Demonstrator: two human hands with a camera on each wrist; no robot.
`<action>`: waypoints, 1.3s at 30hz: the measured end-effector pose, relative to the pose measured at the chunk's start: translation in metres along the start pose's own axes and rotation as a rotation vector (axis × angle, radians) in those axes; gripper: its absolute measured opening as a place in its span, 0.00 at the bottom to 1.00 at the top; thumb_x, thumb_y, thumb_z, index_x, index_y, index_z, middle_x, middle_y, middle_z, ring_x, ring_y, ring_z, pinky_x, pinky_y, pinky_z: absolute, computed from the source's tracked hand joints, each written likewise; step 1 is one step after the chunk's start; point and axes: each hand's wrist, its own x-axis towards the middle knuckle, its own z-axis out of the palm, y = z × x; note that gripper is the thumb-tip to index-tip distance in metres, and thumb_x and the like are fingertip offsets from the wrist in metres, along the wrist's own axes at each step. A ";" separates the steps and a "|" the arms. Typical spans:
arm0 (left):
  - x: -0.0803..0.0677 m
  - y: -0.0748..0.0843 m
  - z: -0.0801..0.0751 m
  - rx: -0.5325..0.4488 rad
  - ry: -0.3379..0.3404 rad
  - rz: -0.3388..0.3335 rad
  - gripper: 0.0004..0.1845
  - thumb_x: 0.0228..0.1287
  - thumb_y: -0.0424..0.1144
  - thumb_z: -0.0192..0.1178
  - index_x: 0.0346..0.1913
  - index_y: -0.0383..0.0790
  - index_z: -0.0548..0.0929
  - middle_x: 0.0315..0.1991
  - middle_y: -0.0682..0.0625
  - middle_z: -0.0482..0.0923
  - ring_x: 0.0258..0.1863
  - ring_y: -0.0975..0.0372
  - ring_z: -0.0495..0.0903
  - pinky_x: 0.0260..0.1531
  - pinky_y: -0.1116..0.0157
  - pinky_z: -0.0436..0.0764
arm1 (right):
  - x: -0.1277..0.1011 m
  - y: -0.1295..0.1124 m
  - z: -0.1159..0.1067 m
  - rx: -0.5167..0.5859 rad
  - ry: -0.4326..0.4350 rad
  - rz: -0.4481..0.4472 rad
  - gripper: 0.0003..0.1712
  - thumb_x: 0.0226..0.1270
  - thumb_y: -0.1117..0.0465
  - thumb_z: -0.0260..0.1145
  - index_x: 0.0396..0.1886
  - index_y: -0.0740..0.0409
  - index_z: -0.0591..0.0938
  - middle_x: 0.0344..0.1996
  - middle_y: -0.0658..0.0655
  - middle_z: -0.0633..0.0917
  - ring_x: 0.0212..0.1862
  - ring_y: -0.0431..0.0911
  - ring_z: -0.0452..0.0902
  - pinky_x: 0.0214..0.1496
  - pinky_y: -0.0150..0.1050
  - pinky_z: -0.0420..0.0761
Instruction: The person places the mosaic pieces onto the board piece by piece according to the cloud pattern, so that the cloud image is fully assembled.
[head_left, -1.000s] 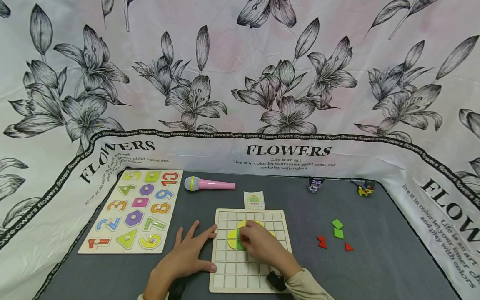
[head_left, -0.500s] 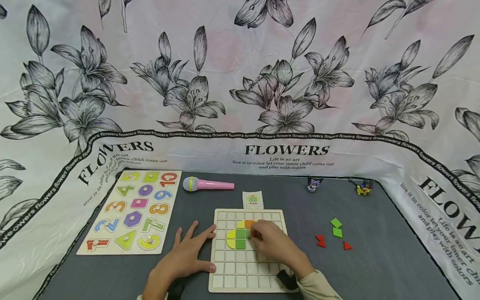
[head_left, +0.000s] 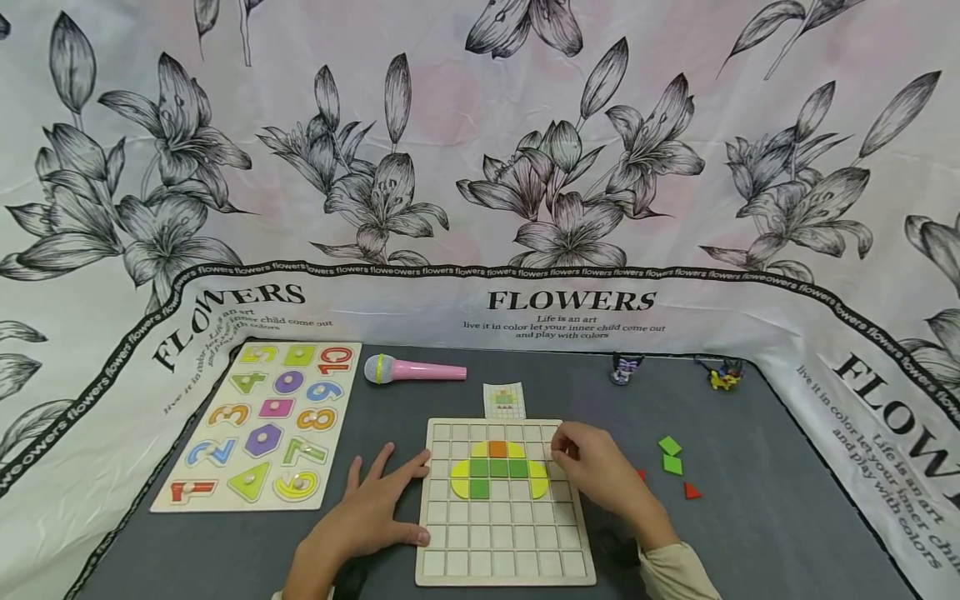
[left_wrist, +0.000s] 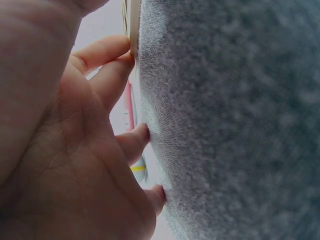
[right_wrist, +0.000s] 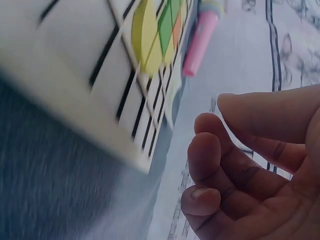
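Steadying the gridded wooden board (head_left: 501, 533) with my flat left hand (head_left: 371, 517), my empty right hand (head_left: 600, 475), fingers loosely curled, should approach the loose green tiles (head_left: 671, 455) gently.

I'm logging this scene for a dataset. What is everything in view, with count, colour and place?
Grid board: 1, pale wood, centre front.
Tiles on board: several, yellow, green, one orange, upper middle.
Pattern card: 1, white, behind the board.
Microphone: 1, pink, grey head, behind the board, left.
Number puzzle: 1, multicoloured, left.
Loose tiles: two green, red ones partly hidden, right.
Figurines: 2, dark and yellow, back right.
Mat: 1, grey, underneath.
Floral cloth: white and black, behind.
Left hand: flat, at the board's left edge.
Right hand: loosely curled, empty, board's right edge.
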 end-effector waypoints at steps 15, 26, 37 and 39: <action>0.001 -0.001 0.001 -0.005 0.000 0.004 0.60 0.50 0.58 0.83 0.85 0.48 0.64 0.73 0.55 0.77 0.84 0.37 0.42 0.74 0.29 0.26 | -0.026 0.037 -0.045 -0.098 0.191 0.142 0.08 0.69 0.74 0.72 0.36 0.58 0.83 0.29 0.48 0.80 0.31 0.41 0.74 0.32 0.39 0.77; 0.000 0.001 0.000 -0.009 0.000 -0.001 0.60 0.50 0.57 0.83 0.85 0.48 0.64 0.73 0.55 0.77 0.84 0.37 0.41 0.74 0.30 0.25 | -0.047 0.064 -0.075 -0.172 0.250 0.258 0.06 0.71 0.71 0.71 0.46 0.66 0.87 0.39 0.57 0.87 0.41 0.53 0.82 0.36 0.45 0.79; 0.000 0.001 -0.001 -0.008 -0.004 -0.001 0.60 0.51 0.57 0.83 0.85 0.48 0.64 0.72 0.54 0.77 0.84 0.37 0.41 0.74 0.29 0.26 | -0.057 0.088 -0.089 -0.196 0.137 0.352 0.13 0.70 0.69 0.74 0.50 0.70 0.86 0.43 0.62 0.86 0.45 0.58 0.82 0.41 0.55 0.83; 0.000 0.001 -0.001 -0.008 -0.004 0.000 0.60 0.51 0.57 0.83 0.85 0.48 0.64 0.72 0.54 0.77 0.84 0.37 0.41 0.74 0.29 0.26 | -0.057 0.092 -0.090 -0.214 0.106 0.353 0.13 0.68 0.68 0.75 0.48 0.70 0.86 0.41 0.61 0.86 0.43 0.57 0.82 0.42 0.55 0.83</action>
